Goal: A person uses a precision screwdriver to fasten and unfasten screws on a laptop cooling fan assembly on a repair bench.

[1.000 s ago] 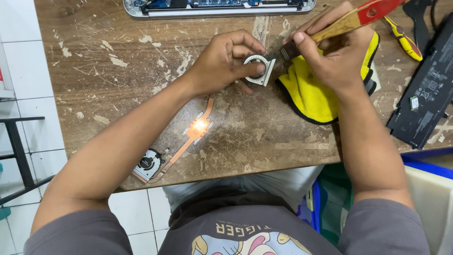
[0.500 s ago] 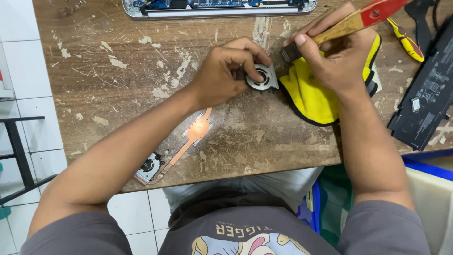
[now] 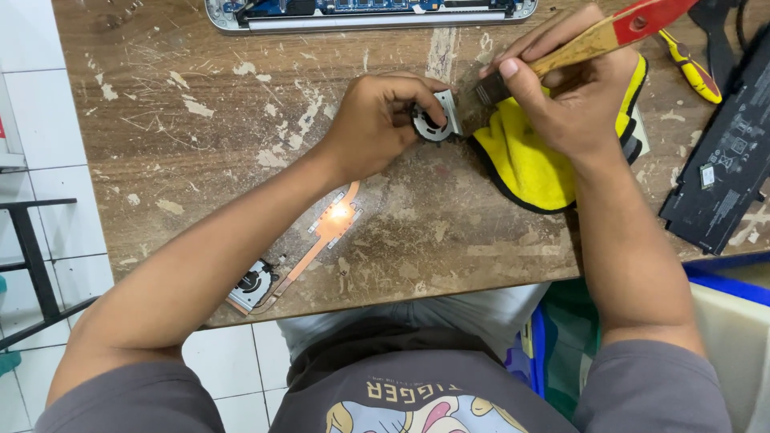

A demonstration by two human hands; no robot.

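Observation:
My left hand (image 3: 377,124) grips a small round cooling fan (image 3: 435,120) and holds it against the worn wooden table (image 3: 200,120). My right hand (image 3: 573,100) holds a paintbrush (image 3: 589,44) with a wooden handle and red end; its dark bristles touch the fan's right edge. Under my right hand lies a yellow cloth (image 3: 533,164) with a black border.
A copper heat pipe with a second fan (image 3: 293,256) lies near the table's front edge. An opened laptop base (image 3: 361,12) sits at the far edge. A black battery pack (image 3: 726,168) lies at right, a yellow-handled tool (image 3: 690,68) beside it. A blue bin (image 3: 722,281) stands below right.
My left hand has turned the fan slightly in its grip. The brush stays at the fan's right edge.

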